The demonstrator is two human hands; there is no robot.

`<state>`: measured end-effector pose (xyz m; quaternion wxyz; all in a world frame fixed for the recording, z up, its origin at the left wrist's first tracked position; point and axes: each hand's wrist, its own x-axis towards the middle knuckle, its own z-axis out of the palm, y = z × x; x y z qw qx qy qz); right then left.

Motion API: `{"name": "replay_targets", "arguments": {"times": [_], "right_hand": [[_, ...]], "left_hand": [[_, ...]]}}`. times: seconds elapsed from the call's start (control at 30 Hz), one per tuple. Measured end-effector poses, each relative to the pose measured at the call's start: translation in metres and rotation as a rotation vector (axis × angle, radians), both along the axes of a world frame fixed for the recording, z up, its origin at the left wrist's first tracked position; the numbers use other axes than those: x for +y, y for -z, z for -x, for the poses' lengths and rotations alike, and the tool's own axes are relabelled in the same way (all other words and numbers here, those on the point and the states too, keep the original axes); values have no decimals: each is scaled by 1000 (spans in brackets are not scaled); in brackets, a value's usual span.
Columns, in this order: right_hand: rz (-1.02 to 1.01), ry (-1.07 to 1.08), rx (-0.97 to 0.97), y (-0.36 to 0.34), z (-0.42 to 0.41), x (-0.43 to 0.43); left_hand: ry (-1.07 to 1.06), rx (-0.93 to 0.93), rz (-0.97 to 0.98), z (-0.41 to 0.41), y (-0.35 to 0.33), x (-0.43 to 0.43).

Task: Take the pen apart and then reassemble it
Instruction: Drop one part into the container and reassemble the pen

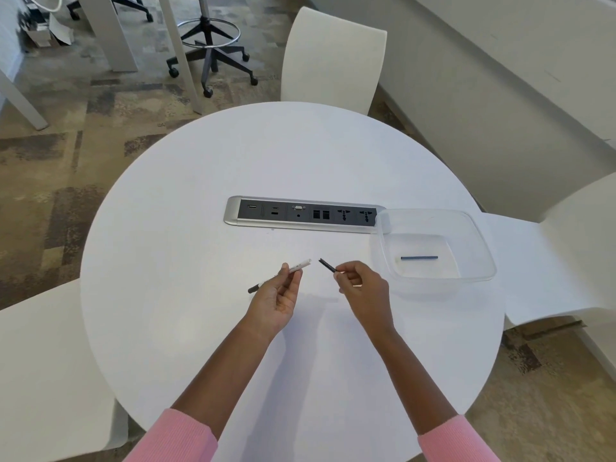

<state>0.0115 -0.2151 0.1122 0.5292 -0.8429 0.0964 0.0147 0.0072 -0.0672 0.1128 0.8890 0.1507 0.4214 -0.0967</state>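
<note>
Left hand (278,300): palm turned up, raised a little above the desk, fingers curled shut around the pen barrel (293,269); the thumb presses it from the left.
Pen barrel: a slim white tube with small dark print along its side, tilted up to the right. Its black tip (254,289) sticks out past the lower left of the hand; its open white end points toward the other hand.
Gap between the parts: the barrel's open end and the dark piece face each other, near but apart.
Right hand (361,286): grip closed in a pinch — thumb and forefinger hold the small end piece (327,265), the other fingers folded in.
Small end piece: short, thin, dark, stick-like, slanting up to the left with a slightly flared free end; what it is made of I cannot tell.
Desk (206,328): round, smooth, matte white top.
Socket panel (305,214): long strip set into the desk beyond the hands, silver rim with rounded corners, dark face with a row of ports and two power sockets.
Clear tray (480,261): see-through plastic, rectangular with rounded corners and low walls, on the desk's right side; its far left corner overlaps the panel's end.
Ink rod (419,258): thin, straight, dark blue — lying flat inside the tray, well apart from both hands.
Sleeves (180,435): pink ribbed knit, pushed up the forearms.
</note>
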Motion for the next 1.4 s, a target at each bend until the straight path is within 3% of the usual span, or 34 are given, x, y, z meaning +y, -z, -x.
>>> {"name": "replay_targets", "arguments": {"times": [0.17, 1.0, 1.4], "right_hand": [[-68, -29, -77, -24, 2, 3], [-6, -72, -195, -32, 5, 5], [184, -195, -321, -29, 2, 0]], "left_hand": [[11, -9, -13, -3, -1, -3], [0, -8, -16, -7, -2, 2], [24, 7, -36, -5, -3, 1]]}}
